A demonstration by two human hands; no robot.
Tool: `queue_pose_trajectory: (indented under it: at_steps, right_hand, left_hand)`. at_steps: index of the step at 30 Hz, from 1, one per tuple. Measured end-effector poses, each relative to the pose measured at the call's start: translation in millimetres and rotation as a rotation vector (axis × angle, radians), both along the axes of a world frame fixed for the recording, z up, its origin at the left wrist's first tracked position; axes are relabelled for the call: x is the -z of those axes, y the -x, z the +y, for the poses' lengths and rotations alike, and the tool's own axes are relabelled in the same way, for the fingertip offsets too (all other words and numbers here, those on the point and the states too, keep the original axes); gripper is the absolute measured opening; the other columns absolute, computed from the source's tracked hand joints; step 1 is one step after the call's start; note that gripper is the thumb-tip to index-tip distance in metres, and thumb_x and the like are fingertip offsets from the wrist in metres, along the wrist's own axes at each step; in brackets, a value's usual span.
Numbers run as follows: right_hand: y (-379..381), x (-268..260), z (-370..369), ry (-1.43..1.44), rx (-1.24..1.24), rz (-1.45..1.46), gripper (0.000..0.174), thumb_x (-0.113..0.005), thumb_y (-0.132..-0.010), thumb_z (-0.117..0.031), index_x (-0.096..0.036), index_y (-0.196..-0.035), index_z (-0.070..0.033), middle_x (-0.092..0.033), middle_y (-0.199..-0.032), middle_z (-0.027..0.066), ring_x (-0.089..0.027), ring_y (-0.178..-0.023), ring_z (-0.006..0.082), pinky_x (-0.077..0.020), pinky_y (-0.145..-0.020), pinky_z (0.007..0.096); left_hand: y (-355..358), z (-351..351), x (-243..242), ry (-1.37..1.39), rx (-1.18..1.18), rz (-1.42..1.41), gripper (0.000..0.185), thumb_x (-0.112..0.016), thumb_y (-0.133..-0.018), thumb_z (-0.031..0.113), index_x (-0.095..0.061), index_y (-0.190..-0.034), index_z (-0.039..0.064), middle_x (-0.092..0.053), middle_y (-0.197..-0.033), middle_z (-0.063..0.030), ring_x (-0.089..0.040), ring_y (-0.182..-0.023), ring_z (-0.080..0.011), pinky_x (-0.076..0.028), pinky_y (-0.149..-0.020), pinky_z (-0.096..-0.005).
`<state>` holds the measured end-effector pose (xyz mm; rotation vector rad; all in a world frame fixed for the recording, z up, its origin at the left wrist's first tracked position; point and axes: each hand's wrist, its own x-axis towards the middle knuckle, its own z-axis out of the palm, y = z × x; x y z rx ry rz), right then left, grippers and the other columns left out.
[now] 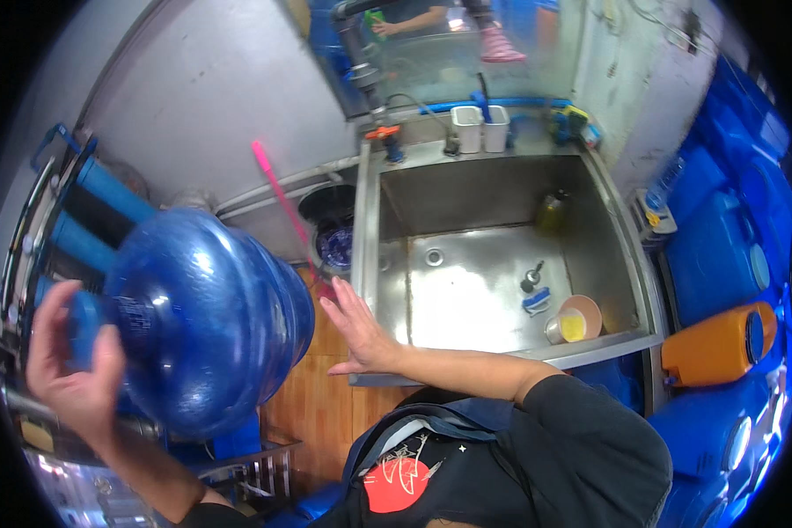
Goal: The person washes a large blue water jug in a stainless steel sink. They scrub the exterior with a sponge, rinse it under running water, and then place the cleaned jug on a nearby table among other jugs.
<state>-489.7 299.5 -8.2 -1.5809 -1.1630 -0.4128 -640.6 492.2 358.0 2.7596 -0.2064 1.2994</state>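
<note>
A large translucent blue water jug (204,317) lies on its side at the left, its capped neck towards the left and its base towards the sink. My left hand (72,369) curls around the neck end, with the light-blue cap (84,323) showing between thumb and fingers. My right hand (363,333) is held apart from the jug's base, fingers spread and holding nothing. It hovers by the left front rim of a stainless steel sink (363,264). What bears the jug from below is hidden.
In the sink lie a blue-and-white brush (536,300), a peach-coloured cup (587,313) and a bottle of yellowish liquid (553,210). A pink-handled pole (280,198) leans by a dark bucket (323,204). Blue filter housings (115,191) stand left; an orange jerrycan (713,346) stands right.
</note>
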Motion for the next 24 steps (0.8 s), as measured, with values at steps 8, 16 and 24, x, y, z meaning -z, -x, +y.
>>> queue_pose_trajectory:
  at_steps: [8,16,24]
  right_hand:
    - [-29,-21,-117,-0.185,0.288,-0.106,0.14,-0.094,-0.052,-0.043,-0.012,-0.16,-0.008,-0.005,-0.159,0.038,-0.011,-0.148,0.0568,-0.0204,-0.116,0.0641]
    - [-73,42,-270,0.079,0.394,0.067,0.141,-0.094,-0.055,-0.043,-0.007,-0.16,-0.006,-0.008,-0.16,0.0351,-0.013,-0.148,0.0545,-0.0188,-0.117,0.0664]
    - [-144,71,-453,1.153,1.218,0.239,0.105,-0.083,-0.069,-0.052,-0.033,-0.155,-0.017,-0.019,-0.163,0.0221,-0.012,-0.151,0.0464,-0.0143,-0.113,0.0735]
  left_hand:
    - [-104,-65,-37,0.314,0.334,-0.077,0.052,-0.065,-0.081,-0.005,-0.056,-0.132,0.0,-0.069,-0.099,-0.0062,-0.067,-0.086,-0.0123,-0.054,-0.078,-0.0252]
    - [-245,-199,79,0.613,0.464,0.155,0.064,-0.077,-0.07,-0.001,-0.046,-0.126,0.007,-0.06,-0.075,-0.0004,-0.059,-0.065,-0.0069,-0.045,-0.06,-0.0197]
    - [-319,-274,220,0.573,0.329,0.324,0.07,-0.086,-0.058,0.023,-0.047,-0.114,0.006,-0.056,-0.063,-0.0041,-0.058,-0.055,-0.0142,-0.048,-0.053,-0.0291]
